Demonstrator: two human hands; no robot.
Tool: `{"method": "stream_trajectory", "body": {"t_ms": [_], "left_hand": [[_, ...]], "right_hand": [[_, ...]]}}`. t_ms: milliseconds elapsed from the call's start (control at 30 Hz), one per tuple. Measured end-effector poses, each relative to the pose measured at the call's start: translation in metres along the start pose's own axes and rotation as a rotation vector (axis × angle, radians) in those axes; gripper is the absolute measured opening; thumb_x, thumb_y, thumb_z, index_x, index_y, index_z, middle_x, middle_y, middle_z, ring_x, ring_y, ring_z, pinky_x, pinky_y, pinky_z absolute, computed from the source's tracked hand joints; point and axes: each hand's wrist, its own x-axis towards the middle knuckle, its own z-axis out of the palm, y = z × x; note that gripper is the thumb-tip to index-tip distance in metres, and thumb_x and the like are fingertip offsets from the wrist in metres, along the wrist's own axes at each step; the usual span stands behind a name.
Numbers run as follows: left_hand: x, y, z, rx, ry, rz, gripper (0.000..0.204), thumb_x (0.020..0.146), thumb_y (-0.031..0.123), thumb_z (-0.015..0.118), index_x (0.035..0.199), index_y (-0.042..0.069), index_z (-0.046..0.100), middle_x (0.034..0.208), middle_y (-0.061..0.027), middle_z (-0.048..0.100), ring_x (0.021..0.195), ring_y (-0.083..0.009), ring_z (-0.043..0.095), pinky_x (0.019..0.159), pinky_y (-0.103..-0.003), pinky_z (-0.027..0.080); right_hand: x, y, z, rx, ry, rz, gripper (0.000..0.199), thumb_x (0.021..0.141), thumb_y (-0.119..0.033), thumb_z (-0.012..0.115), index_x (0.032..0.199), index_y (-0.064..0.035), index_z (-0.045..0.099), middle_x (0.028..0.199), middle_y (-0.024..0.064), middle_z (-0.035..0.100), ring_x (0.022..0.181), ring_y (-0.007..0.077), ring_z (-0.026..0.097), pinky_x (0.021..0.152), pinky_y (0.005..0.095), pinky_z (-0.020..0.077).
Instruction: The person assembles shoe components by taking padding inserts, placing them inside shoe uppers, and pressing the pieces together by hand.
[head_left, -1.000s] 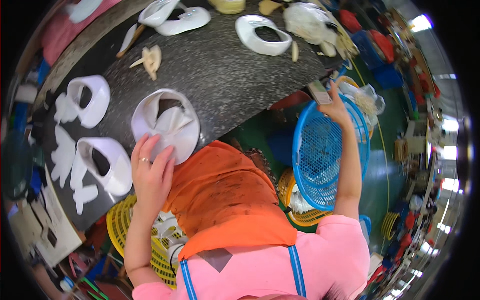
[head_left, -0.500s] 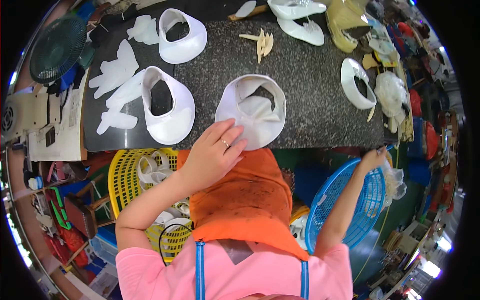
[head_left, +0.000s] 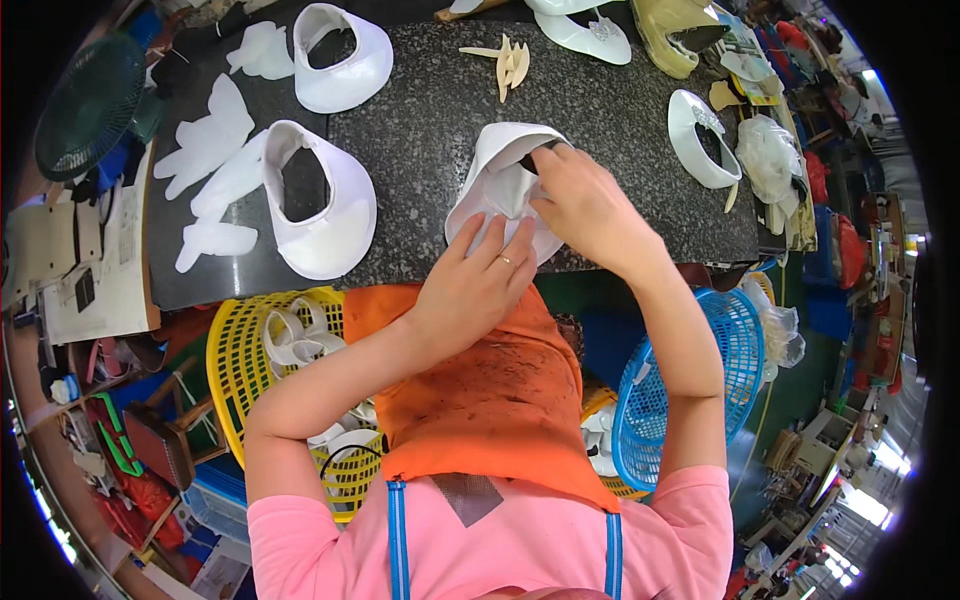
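Observation:
A white shoe upper (head_left: 483, 200) lies at the front edge of the dark stone-topped table, tipped up and partly covered by my hands. My left hand (head_left: 482, 270) holds its near edge, fingers spread over the white material, a ring on one finger; the thumb is hidden. From the right, my right hand (head_left: 582, 205) bends over the opening and grips its right rim, fingertips partly inside. To the left stand two more white uppers, a nearer one (head_left: 335, 235) and a farther one (head_left: 350, 75).
White cut pieces (head_left: 215, 135) spread at the table's left. Beige slivers (head_left: 511, 66) lie ahead. A white upper with a sparkly ornament (head_left: 684, 140) and a plastic bag (head_left: 768, 155) are at right. Yellow (head_left: 228, 375) and blue (head_left: 640, 440) baskets flank my orange apron.
My right hand has come from beside the blue basket up to the upper and taken hold of its rim. My left hand has shifted right, and the upper is now tipped and squeezed narrower.

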Motion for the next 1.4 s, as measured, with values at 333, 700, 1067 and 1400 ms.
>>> {"method": "stream_trajectory", "body": {"t_ms": [333, 700, 1067, 1400], "left_hand": [[-0.007, -0.005, 0.001, 0.04, -0.05, 0.032, 0.041, 0.078, 0.014, 0.053, 0.115, -0.005, 0.055, 0.126, -0.0224, 0.051, 0.114, -0.0342, 0.049, 0.1, -0.047, 0.038], [-0.002, -0.008, -0.006, 0.106, -0.056, 0.072, 0.039, 0.08, 0.017, 0.054, 0.112, -0.004, 0.059, 0.121, -0.0212, 0.056, 0.113, -0.0323, 0.051, 0.1, -0.044, 0.038], [-0.004, -0.032, -0.007, -0.009, -0.041, 0.008, 0.034, 0.079, 0.012, 0.053, 0.11, 0.001, 0.06, 0.117, -0.0134, 0.056, 0.114, -0.0284, 0.053, 0.097, -0.042, 0.043], [0.003, -0.035, -0.003, -0.142, 0.039, -0.095, 0.035, 0.077, 0.011, 0.058, 0.111, 0.003, 0.059, 0.117, -0.0131, 0.056, 0.099, -0.0258, 0.061, 0.079, -0.037, 0.053]], "right_hand": [[-0.009, -0.006, -0.022, 0.558, 0.046, 0.113, 0.014, 0.079, 0.0, 0.063, 0.091, 0.0003, 0.055, 0.103, 0.0123, 0.063, 0.1, 0.0238, 0.062, 0.088, 0.0356, 0.0493], [-0.01, -0.001, 0.005, 0.438, 0.078, 0.028, 0.019, 0.075, -0.003, 0.062, 0.092, -0.0031, 0.055, 0.089, 0.0148, 0.058, 0.081, 0.0349, 0.058, 0.072, 0.0402, 0.0478], [-0.019, 0.007, 0.02, 0.401, 0.3, -0.123, 0.013, 0.077, -0.001, 0.06, 0.09, -0.0025, 0.056, 0.092, 0.012, 0.057, 0.084, 0.0327, 0.058, 0.069, 0.0404, 0.0483], [-0.036, 0.011, 0.041, 0.268, 0.315, -0.272, 0.012, 0.073, -0.005, 0.062, 0.085, -0.0046, 0.062, 0.095, 0.0054, 0.061, 0.089, 0.0262, 0.059, 0.073, 0.0342, 0.0525]]}}
